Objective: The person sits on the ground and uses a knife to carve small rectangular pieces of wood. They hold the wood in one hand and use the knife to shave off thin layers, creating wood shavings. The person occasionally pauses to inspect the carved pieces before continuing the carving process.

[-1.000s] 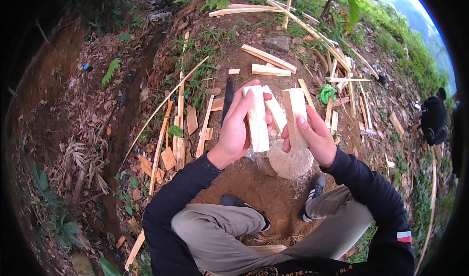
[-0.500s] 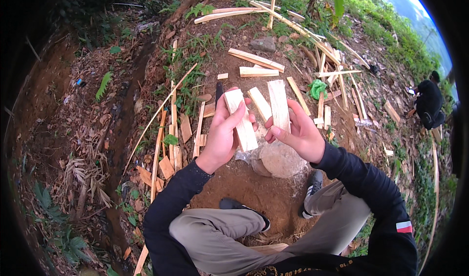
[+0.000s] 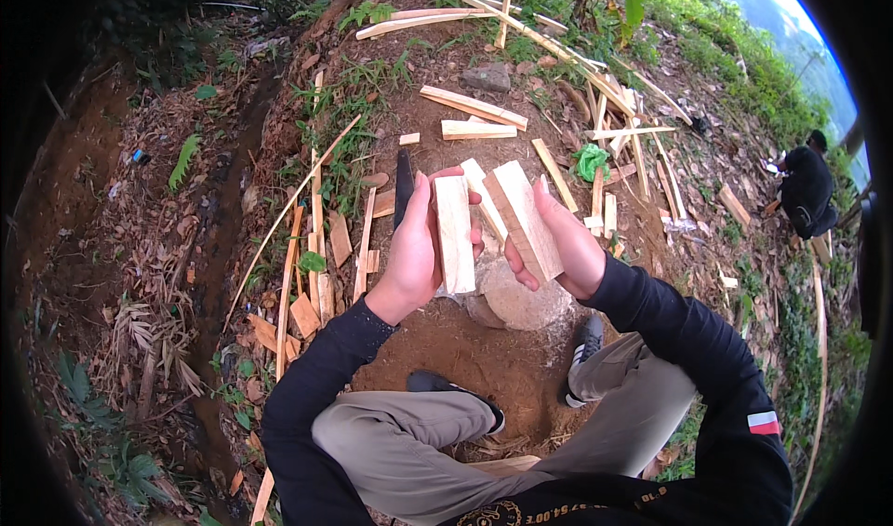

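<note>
My left hand (image 3: 409,261) is closed around a short pale wooden block (image 3: 454,233), which stands nearly upright in its grip. Across from it, my right hand (image 3: 575,252) grips a second wooden block (image 3: 523,224), tilted with its top toward the left and a brownish side face showing. The two blocks are close together but apart. Behind them, between my hands, another pale wood piece (image 3: 480,186) shows in part; its lower end is hidden. A dark flat blade (image 3: 403,186) lies just beyond my left hand, partly covered by it. Below the hands sits a round pale stone or stump (image 3: 528,305).
Two short wood pieces (image 3: 476,130) lie on the soil ahead. Long strips (image 3: 558,50) are heaped at the far right near a green plastic bag (image 3: 591,161). More strips (image 3: 290,293) lie left, beside a ditch (image 3: 228,247). A person in black (image 3: 807,186) crouches far right.
My right hand has turned its block, so it now leans left and shows its brownish side. The left hand's block has swung more upright. The whole view has shifted slightly.
</note>
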`<state>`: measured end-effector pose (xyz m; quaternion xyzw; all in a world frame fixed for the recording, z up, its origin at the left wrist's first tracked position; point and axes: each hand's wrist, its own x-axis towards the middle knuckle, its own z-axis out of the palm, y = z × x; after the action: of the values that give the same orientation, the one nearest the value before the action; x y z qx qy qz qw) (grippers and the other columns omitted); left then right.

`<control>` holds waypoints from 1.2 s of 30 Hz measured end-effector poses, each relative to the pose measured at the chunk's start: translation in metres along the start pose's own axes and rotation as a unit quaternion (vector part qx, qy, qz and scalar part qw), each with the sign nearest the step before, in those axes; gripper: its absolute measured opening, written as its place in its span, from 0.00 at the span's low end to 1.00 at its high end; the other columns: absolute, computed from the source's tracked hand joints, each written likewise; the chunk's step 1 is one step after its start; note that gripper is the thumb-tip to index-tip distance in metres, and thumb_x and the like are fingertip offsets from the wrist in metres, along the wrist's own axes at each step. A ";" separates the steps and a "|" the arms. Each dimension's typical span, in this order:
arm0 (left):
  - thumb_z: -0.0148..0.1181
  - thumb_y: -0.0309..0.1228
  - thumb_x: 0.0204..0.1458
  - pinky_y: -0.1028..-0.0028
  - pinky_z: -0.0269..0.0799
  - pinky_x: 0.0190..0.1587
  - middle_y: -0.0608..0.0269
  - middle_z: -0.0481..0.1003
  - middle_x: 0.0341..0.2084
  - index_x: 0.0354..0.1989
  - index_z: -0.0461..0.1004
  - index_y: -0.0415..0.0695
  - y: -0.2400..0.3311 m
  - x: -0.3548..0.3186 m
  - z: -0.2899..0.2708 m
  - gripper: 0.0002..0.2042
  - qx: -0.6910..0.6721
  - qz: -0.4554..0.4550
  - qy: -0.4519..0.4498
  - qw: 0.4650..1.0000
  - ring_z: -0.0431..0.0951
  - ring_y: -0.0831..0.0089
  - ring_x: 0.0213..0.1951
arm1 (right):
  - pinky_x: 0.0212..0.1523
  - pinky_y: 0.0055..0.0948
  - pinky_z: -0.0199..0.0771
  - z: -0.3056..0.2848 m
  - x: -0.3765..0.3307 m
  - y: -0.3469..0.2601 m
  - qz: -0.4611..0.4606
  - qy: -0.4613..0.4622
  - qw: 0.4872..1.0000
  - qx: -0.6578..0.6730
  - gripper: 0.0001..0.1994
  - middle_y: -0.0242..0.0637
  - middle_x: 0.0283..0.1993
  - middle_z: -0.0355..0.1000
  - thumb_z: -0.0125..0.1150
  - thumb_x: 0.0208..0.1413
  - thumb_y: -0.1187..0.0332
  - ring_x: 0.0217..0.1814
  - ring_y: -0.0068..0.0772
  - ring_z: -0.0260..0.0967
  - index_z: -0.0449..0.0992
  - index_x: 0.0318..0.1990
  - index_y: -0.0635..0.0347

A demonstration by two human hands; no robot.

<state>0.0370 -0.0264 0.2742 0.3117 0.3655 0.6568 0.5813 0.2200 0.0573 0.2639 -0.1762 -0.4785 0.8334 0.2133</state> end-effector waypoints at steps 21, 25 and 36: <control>0.56 0.39 0.62 0.73 0.78 0.43 0.67 0.73 0.43 0.56 0.68 0.45 -0.008 0.003 -0.006 0.17 0.190 0.016 0.090 0.978 0.77 0.76 0.47 | 0.41 0.28 0.80 -0.012 0.007 0.010 -0.098 0.088 0.987 -0.090 0.22 0.38 0.43 0.74 0.70 0.53 0.70 0.42 0.26 0.76 0.67 0.52 0.64; 0.61 0.38 0.59 0.73 0.80 0.40 0.65 0.73 0.44 0.55 0.68 0.40 -0.012 0.003 -0.008 0.20 0.180 -0.007 0.076 0.981 0.77 0.76 0.45 | 0.44 0.25 0.78 -0.014 0.010 0.019 -0.129 0.083 0.981 -0.122 0.24 0.39 0.44 0.75 0.73 0.51 0.68 0.43 0.26 0.76 0.67 0.52 0.63; 0.58 0.43 0.60 0.84 0.62 0.32 0.75 0.74 0.37 0.53 0.71 0.50 -0.017 0.010 -0.024 0.16 0.208 -0.034 0.173 0.962 0.71 0.87 0.35 | 0.41 0.23 0.78 -0.026 0.012 0.016 -0.100 0.106 0.983 -0.108 0.21 0.38 0.44 0.76 0.70 0.53 0.68 0.44 0.23 0.75 0.69 0.51 0.66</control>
<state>0.0251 -0.0186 0.2469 0.2954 0.5993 0.5900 0.4533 0.2193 0.0749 0.2361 -0.2368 -0.5555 0.7277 0.3253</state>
